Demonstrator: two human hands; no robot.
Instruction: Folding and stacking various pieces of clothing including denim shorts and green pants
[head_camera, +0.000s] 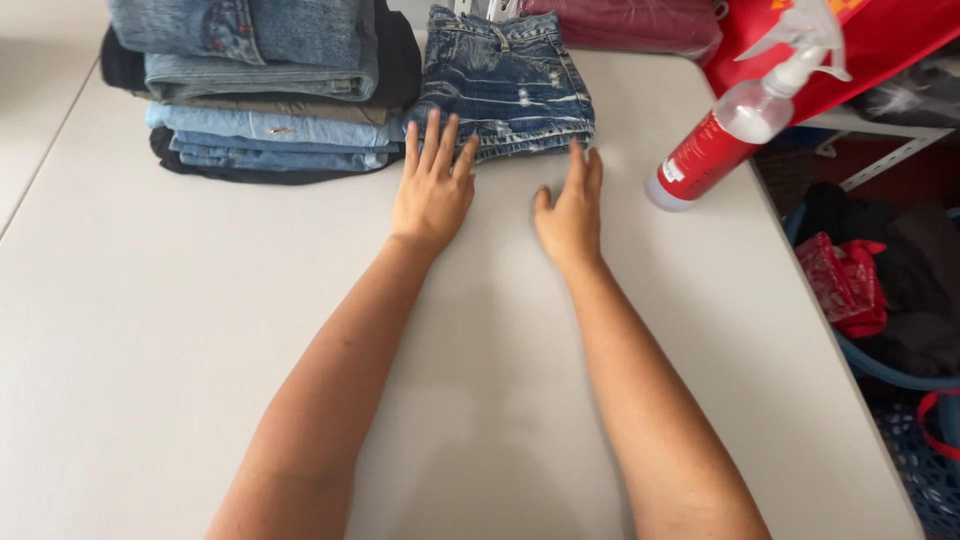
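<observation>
A folded pair of dark blue distressed denim shorts lies at the far middle of the white table. My left hand rests flat on the table, fingers apart, its fingertips touching the near edge of the shorts. My right hand lies flat beside it, fingers together, fingertips at the shorts' near right corner. Neither hand holds anything.
A tall stack of folded jeans stands at the far left, touching the shorts. A red and clear spray bottle stands at the table's right edge. Maroon cloth lies behind. Baskets with dark and red clothes sit on the floor at right.
</observation>
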